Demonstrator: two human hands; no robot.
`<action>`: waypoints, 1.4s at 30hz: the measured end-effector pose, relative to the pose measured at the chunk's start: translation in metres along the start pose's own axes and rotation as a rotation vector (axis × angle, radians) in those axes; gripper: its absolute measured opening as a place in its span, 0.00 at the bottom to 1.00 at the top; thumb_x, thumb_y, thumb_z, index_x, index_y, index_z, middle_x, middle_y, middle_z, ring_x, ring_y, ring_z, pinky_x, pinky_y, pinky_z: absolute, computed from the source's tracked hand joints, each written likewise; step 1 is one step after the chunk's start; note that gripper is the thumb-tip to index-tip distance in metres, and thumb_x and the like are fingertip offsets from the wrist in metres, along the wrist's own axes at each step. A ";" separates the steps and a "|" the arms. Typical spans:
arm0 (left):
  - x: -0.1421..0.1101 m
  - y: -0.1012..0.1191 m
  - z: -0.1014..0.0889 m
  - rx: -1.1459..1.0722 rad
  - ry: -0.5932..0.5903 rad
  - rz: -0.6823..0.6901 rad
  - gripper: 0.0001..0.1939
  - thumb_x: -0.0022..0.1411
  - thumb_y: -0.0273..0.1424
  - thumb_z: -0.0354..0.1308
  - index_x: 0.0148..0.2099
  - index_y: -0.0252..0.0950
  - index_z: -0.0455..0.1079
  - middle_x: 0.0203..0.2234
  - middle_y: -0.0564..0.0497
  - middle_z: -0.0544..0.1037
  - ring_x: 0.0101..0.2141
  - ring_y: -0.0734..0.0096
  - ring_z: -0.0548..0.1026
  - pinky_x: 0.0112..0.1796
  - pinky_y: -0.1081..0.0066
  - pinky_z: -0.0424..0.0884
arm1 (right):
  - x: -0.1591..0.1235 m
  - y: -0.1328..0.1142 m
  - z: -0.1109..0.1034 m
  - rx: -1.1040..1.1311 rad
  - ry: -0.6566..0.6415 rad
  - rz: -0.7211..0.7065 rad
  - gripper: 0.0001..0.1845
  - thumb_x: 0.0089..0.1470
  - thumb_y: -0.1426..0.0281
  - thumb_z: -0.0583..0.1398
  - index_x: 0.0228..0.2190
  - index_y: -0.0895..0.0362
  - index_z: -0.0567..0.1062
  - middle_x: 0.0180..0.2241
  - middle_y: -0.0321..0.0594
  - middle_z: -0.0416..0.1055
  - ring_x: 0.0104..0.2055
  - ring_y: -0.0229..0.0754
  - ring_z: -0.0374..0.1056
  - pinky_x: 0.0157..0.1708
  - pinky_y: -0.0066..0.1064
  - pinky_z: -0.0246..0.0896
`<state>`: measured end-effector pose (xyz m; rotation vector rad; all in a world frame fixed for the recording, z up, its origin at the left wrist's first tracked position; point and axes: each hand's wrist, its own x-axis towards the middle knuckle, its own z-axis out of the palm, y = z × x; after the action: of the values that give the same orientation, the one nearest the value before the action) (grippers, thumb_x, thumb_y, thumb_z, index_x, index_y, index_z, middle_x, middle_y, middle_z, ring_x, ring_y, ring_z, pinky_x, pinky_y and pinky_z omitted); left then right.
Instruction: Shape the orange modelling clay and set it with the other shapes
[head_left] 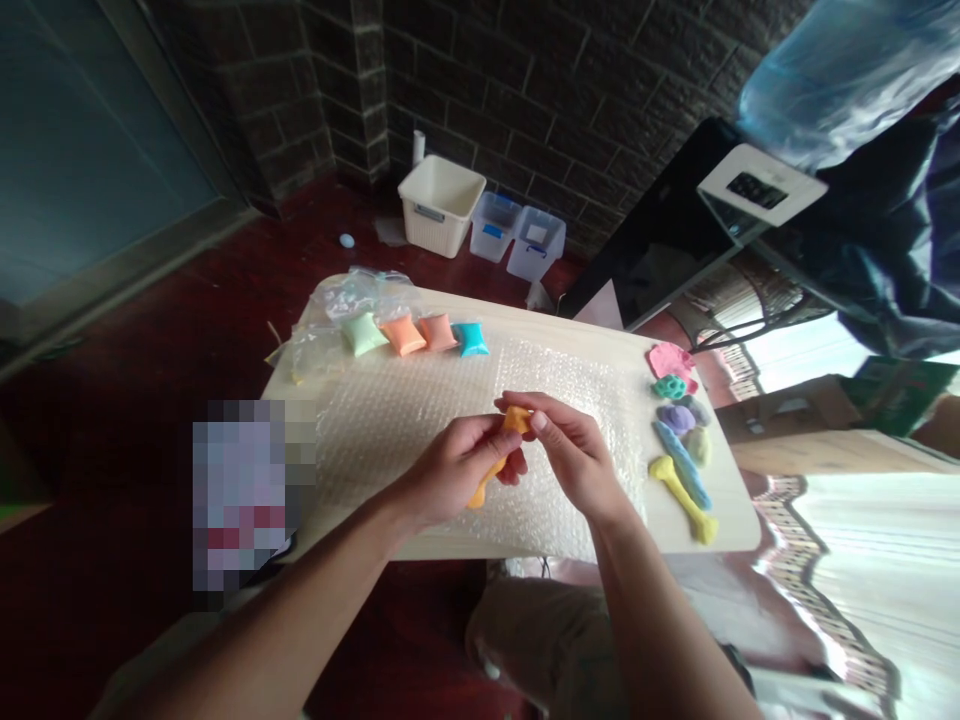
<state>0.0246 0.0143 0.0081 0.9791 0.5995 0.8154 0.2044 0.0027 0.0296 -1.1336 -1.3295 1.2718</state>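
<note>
The brick wall (540,90) bounds the far side, above the red floor (315,270). The table (735,515) stands in front of it, with bubble wrap (420,400) covering most of the middle. On the floor beyond the far edge, a white bin (435,233) stands to the left of two clear bins (491,245). Clear bags (352,292) lie at the table's far left corner.

Both hands are over the wrap. The left hand (457,455) grips the orange clay (517,418) with the thumb laid across it. The right hand (577,450) pinches the clay's blocky far end between thumb and fingers. The clay's narrower end projects near and left, below the left hand.

At the table's right side, a blue strip (682,465) lies beside a yellow bar (681,497) with wider ends. Beyond these are a pale green lump (698,447), a purple lump (677,418), a teal piece (670,387) and, farthest, a pink piece (670,361). Four small packets (403,335) form a row at the far left: green, orange, salmon, blue.
</note>
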 end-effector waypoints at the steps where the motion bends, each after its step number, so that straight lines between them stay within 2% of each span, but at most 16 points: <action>1: 0.000 -0.001 0.000 0.022 0.006 0.021 0.22 0.72 0.50 0.63 0.36 0.35 0.75 0.29 0.48 0.77 0.30 0.66 0.74 0.35 0.67 0.68 | 0.000 0.000 0.000 -0.037 0.002 -0.008 0.16 0.68 0.54 0.66 0.51 0.45 0.87 0.48 0.45 0.82 0.43 0.49 0.76 0.43 0.44 0.75; 4: 0.000 -0.006 0.000 0.127 0.038 0.054 0.22 0.73 0.50 0.61 0.36 0.36 0.74 0.29 0.48 0.77 0.30 0.67 0.73 0.34 0.67 0.68 | 0.000 0.003 0.000 -0.206 0.023 -0.069 0.18 0.69 0.54 0.65 0.54 0.46 0.85 0.41 0.44 0.79 0.41 0.49 0.74 0.41 0.43 0.72; 6: -0.001 -0.008 0.000 0.196 0.055 0.035 0.23 0.73 0.51 0.61 0.36 0.36 0.74 0.29 0.49 0.77 0.29 0.68 0.72 0.32 0.68 0.66 | 0.001 0.005 -0.002 -0.356 0.037 -0.126 0.16 0.71 0.55 0.63 0.50 0.49 0.86 0.36 0.43 0.76 0.36 0.46 0.72 0.35 0.40 0.68; 9: -0.002 -0.011 -0.002 0.189 0.025 -0.054 0.27 0.72 0.55 0.59 0.38 0.34 0.74 0.31 0.47 0.78 0.29 0.68 0.73 0.31 0.68 0.68 | 0.003 0.008 -0.005 -0.505 0.024 -0.180 0.19 0.73 0.55 0.60 0.42 0.53 0.86 0.34 0.43 0.77 0.33 0.45 0.71 0.33 0.38 0.65; 11: -0.002 -0.011 -0.004 0.126 -0.005 -0.131 0.30 0.71 0.58 0.57 0.39 0.34 0.74 0.33 0.45 0.80 0.29 0.67 0.75 0.30 0.67 0.70 | 0.003 0.008 -0.006 -0.526 -0.014 -0.189 0.20 0.74 0.55 0.59 0.42 0.54 0.85 0.36 0.43 0.78 0.36 0.44 0.73 0.35 0.37 0.68; 14: -0.002 -0.010 -0.006 0.027 -0.027 -0.211 0.31 0.69 0.61 0.58 0.41 0.34 0.72 0.31 0.46 0.80 0.26 0.67 0.76 0.27 0.68 0.70 | 0.003 0.009 -0.006 -0.484 -0.089 -0.172 0.19 0.76 0.56 0.57 0.47 0.52 0.84 0.40 0.42 0.77 0.37 0.43 0.74 0.37 0.37 0.70; 20: 0.000 -0.010 -0.004 -0.068 -0.008 -0.171 0.27 0.70 0.56 0.62 0.35 0.36 0.68 0.24 0.55 0.70 0.21 0.77 0.67 0.23 0.74 0.62 | 0.003 0.011 -0.002 -0.307 -0.096 -0.111 0.17 0.75 0.56 0.59 0.50 0.51 0.84 0.39 0.40 0.74 0.35 0.42 0.73 0.37 0.36 0.71; 23: -0.002 -0.009 -0.004 -0.147 -0.017 -0.205 0.25 0.68 0.54 0.65 0.36 0.36 0.69 0.25 0.54 0.72 0.23 0.73 0.72 0.26 0.71 0.69 | 0.003 0.010 -0.002 -0.274 -0.090 -0.102 0.16 0.75 0.58 0.59 0.49 0.51 0.85 0.39 0.40 0.74 0.36 0.41 0.73 0.37 0.36 0.70; 25: -0.003 -0.006 -0.005 -0.248 -0.067 -0.280 0.24 0.67 0.53 0.65 0.38 0.35 0.71 0.28 0.51 0.75 0.26 0.69 0.76 0.31 0.67 0.74 | 0.002 0.008 -0.002 -0.251 -0.088 -0.094 0.16 0.75 0.58 0.59 0.49 0.51 0.85 0.39 0.40 0.73 0.36 0.41 0.72 0.36 0.35 0.69; 27: -0.004 0.000 -0.007 -0.347 -0.144 -0.382 0.22 0.67 0.50 0.65 0.41 0.34 0.73 0.31 0.48 0.78 0.27 0.66 0.78 0.32 0.66 0.75 | 0.002 0.005 -0.002 -0.228 -0.092 -0.079 0.16 0.74 0.58 0.60 0.49 0.50 0.86 0.39 0.40 0.74 0.36 0.42 0.71 0.34 0.34 0.68; 29: -0.006 0.005 -0.008 -0.407 -0.216 -0.476 0.18 0.65 0.45 0.64 0.42 0.32 0.75 0.30 0.47 0.77 0.26 0.70 0.75 0.29 0.69 0.72 | 0.001 0.003 -0.001 -0.201 -0.107 -0.072 0.16 0.74 0.58 0.60 0.49 0.49 0.86 0.40 0.40 0.75 0.39 0.44 0.72 0.37 0.36 0.69; 31: -0.007 0.008 -0.008 -0.409 -0.254 -0.538 0.13 0.62 0.39 0.64 0.37 0.32 0.75 0.24 0.52 0.72 0.22 0.75 0.69 0.25 0.73 0.66 | 0.000 0.002 0.002 -0.174 -0.127 -0.079 0.14 0.73 0.58 0.61 0.49 0.48 0.86 0.41 0.40 0.77 0.44 0.46 0.74 0.43 0.38 0.70; 33: -0.007 0.007 -0.005 -0.340 -0.217 -0.559 0.12 0.60 0.35 0.63 0.28 0.36 0.68 0.18 0.58 0.63 0.18 0.79 0.60 0.21 0.76 0.59 | 0.000 0.003 0.005 -0.156 -0.140 -0.083 0.13 0.72 0.59 0.63 0.49 0.48 0.86 0.42 0.40 0.79 0.46 0.47 0.74 0.46 0.39 0.70; 35: -0.006 0.004 -0.001 -0.209 -0.083 -0.526 0.16 0.59 0.32 0.63 0.24 0.39 0.60 0.15 0.60 0.57 0.16 0.81 0.53 0.18 0.76 0.51 | 0.000 0.005 0.009 -0.150 -0.139 -0.071 0.12 0.71 0.59 0.64 0.49 0.48 0.85 0.44 0.41 0.80 0.46 0.46 0.75 0.47 0.39 0.70; 38: -0.003 -0.001 0.004 -0.039 0.137 -0.470 0.16 0.60 0.34 0.63 0.25 0.41 0.61 0.12 0.62 0.55 0.14 0.80 0.50 0.15 0.74 0.46 | 0.001 0.010 0.011 -0.138 -0.110 -0.057 0.14 0.70 0.57 0.65 0.50 0.48 0.84 0.46 0.41 0.81 0.47 0.46 0.76 0.46 0.38 0.71; 42: 0.000 -0.005 0.005 0.070 0.214 -0.436 0.17 0.60 0.36 0.64 0.25 0.41 0.62 0.10 0.62 0.56 0.12 0.79 0.51 0.14 0.72 0.46 | 0.002 0.013 0.012 -0.100 -0.074 -0.053 0.17 0.69 0.53 0.65 0.53 0.47 0.83 0.44 0.40 0.81 0.46 0.46 0.76 0.45 0.37 0.72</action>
<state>0.0302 0.0098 0.0059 0.7875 0.9920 0.5133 0.1929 0.0033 0.0167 -1.1221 -1.4821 1.2307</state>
